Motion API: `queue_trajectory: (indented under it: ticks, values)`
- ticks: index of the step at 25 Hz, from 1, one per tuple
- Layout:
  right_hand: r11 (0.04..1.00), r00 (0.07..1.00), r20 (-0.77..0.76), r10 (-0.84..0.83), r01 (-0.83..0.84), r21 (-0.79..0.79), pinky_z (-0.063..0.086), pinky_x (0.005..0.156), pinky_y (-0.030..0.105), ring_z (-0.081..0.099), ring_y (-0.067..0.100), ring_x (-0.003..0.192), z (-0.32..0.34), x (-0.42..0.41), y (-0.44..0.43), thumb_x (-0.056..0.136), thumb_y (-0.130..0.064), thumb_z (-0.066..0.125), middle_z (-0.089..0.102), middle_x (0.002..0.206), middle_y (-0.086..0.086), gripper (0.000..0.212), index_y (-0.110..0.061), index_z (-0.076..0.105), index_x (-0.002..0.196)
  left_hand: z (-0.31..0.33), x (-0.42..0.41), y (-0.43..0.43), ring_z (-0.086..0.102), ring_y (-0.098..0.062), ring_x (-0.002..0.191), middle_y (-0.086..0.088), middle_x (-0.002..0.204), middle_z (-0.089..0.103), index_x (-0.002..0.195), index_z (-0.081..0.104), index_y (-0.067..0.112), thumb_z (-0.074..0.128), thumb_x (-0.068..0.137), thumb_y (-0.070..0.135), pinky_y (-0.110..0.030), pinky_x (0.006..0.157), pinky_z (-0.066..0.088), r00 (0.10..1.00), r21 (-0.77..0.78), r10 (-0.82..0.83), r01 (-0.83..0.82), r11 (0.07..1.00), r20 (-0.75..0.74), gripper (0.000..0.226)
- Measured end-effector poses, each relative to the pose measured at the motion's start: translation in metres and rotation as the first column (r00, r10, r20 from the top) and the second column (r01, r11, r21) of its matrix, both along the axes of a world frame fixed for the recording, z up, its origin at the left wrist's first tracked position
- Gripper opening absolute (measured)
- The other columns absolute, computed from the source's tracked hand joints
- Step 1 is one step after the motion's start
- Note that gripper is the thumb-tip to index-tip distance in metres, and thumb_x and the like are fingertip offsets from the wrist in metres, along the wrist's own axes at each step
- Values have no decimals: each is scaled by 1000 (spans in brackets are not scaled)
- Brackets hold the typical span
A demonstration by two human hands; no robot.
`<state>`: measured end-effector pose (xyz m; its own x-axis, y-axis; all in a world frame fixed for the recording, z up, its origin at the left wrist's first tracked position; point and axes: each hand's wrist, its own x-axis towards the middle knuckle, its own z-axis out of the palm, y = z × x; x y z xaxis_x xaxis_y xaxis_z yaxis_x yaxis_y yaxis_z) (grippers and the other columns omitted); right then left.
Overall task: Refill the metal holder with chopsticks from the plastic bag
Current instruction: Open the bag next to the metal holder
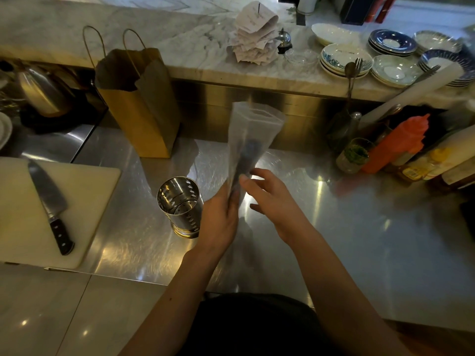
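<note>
A perforated metal holder (180, 204) stands upright on the steel counter, and it looks empty. Just right of it my left hand (220, 215) grips the lower end of a clear plastic bag (253, 132), held upright and blurred. Dark chopsticks (244, 160) show through the bag's lower half. My right hand (272, 199) hovers beside the bag with fingers spread, its fingertips close to the bag's bottom end; I cannot tell whether they touch it.
A brown paper bag (144, 109) stands behind the holder. A knife (50, 204) lies on a white cutting board (23, 227) at left. Sauce bottles (401, 147) crowd the right side. Stacked plates (359, 60) and receipts (254, 34) sit on the marble ledge. A kettle (41, 91) sits far left.
</note>
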<state>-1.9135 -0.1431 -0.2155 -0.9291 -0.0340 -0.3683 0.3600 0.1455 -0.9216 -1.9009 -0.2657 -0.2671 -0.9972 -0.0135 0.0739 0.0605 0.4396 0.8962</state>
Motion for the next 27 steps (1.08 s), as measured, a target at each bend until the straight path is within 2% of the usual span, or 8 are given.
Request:
queue_trajectory:
  ticks: [4, 7, 13, 18, 20, 23, 25, 27]
  values:
    - [998, 997, -52, 58, -59, -20, 51, 89, 20, 60, 3, 104, 2, 1, -3, 88, -43, 62, 60, 123, -8, 45, -27, 50, 127, -2, 6, 8, 46, -19, 135, -10, 144, 50, 146, 37, 10, 31, 104, 32, -43, 111, 39, 987, 119, -157, 154, 981, 14, 48]
    - [999, 996, -82, 38, -37, 18, 55, 91, 28, 63, 11, 109, -3, 3, -1, 86, -44, 64, 64, 123, -6, 51, -23, 52, 131, -3, 11, 12, 22, -10, 147, -4, 159, 25, 153, 18, 14, 31, 104, 31, -39, 120, 24, 964, 148, -267, 263, 953, 7, 54]
    - [989, 986, -85, -144, 140, -44, 53, 95, 47, 68, 17, 102, -10, -1, 14, 101, -26, 45, 72, 106, 1, 21, -28, 66, 105, -5, 21, 18, -9, 2, 146, 15, 160, -19, 152, -7, 38, 44, 96, 50, -25, 117, 7, 899, 69, -393, 387, 919, 192, 76]
    - [999, 994, -106, -29, 31, 16, 52, 96, 48, 68, 18, 103, -5, 3, 29, 102, -31, 41, 72, 106, 3, 28, -23, 67, 106, -21, 19, 12, 12, 3, 145, 8, 162, 11, 150, 20, 41, 47, 94, 53, -30, 119, 24, 962, 202, -217, 182, 962, 167, 63]
    - [999, 993, -111, 36, -33, 25, 53, 94, 49, 69, 19, 101, 5, 5, 37, 102, -31, 41, 72, 104, 5, 27, -23, 67, 104, -25, 17, 6, 26, -10, 144, 6, 159, 22, 148, 22, 41, 58, 85, 59, -44, 115, 33, 970, 194, -117, 76, 978, 212, 75]
    - [989, 983, -118, 140, -143, -24, 57, 87, 47, 70, 23, 99, 22, 7, 51, 102, -26, 41, 72, 106, 10, 27, -15, 64, 111, -28, 15, -4, 28, -17, 143, 3, 159, 23, 152, 12, 36, 74, 68, 58, -45, 116, 29, 926, 261, -101, 3, 965, 363, 107]
    - [979, 979, -75, 190, -194, -64, 60, 80, 41, 71, 24, 96, 30, 8, 55, 102, -24, 40, 71, 106, 11, 28, -12, 61, 116, -36, 13, -13, 43, -20, 134, -2, 148, 43, 148, 27, 30, 83, 61, 54, -48, 111, 37, 883, 411, -165, -35, 911, 440, 107]
    - [981, 980, -61, 188, -184, 65, 61, 74, 38, 73, 23, 89, 30, 8, 57, 101, -25, 44, 72, 101, 10, 24, -12, 60, 114, -45, 14, -18, 58, -22, 120, -5, 127, 63, 132, 51, 23, 86, 55, 56, -51, 105, 44, 852, 504, -213, -68, 861, 478, 91]
